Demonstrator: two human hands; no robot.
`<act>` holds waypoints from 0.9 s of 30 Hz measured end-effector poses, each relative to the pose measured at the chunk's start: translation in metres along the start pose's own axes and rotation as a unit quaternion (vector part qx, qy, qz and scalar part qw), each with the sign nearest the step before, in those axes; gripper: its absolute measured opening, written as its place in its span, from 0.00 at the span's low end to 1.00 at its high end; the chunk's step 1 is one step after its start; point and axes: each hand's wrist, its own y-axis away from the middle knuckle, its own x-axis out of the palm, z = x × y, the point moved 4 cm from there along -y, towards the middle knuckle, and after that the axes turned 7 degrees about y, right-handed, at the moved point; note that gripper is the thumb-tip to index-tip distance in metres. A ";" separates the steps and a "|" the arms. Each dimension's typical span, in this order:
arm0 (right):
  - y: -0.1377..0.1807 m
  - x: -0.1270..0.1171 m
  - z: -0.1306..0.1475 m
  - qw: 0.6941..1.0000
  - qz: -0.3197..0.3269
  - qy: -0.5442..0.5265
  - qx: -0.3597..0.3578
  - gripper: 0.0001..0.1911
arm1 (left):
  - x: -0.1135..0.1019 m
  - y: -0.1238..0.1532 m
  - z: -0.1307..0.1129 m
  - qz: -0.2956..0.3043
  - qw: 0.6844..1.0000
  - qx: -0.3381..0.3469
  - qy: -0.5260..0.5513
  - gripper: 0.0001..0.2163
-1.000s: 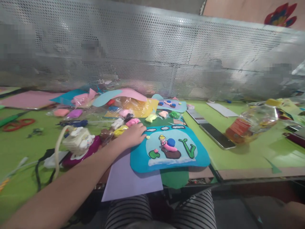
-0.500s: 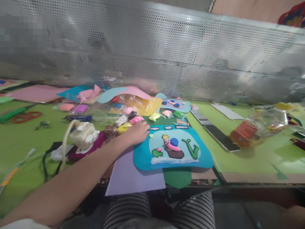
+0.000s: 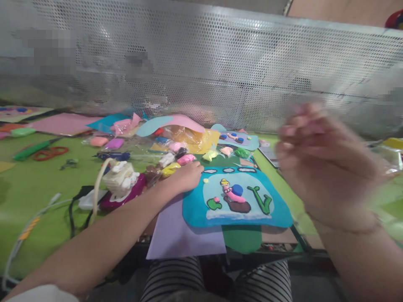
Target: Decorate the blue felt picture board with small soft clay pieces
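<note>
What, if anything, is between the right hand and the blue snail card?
Nothing visible. The right hand, blurred, is right of the blue snail card, with only a strip of green tabletop showing between them. The left hand is at the card's upper left edge, out of the way.

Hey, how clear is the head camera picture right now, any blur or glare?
Head view: the raised right hand is heavily motion-blurred; head view: the left hand and blue picture card look noticeably sharper; head view: soft pale patches show across the perforated metal screen.
</note>
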 end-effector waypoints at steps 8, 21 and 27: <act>-0.011 0.009 -0.133 0.973 0.099 -0.011 0.209 0.13 | -0.003 0.003 -0.004 0.002 1.000 -0.014 -0.011 0.09; -0.011 -0.105 -0.111 0.844 -0.046 0.535 -0.004 0.28 | 0.003 0.000 0.001 0.013 1.000 0.005 -0.002 0.12; 0.007 -0.148 -0.137 0.885 -0.043 0.442 0.137 0.33 | 0.002 0.001 0.000 0.007 1.000 0.006 -0.014 0.12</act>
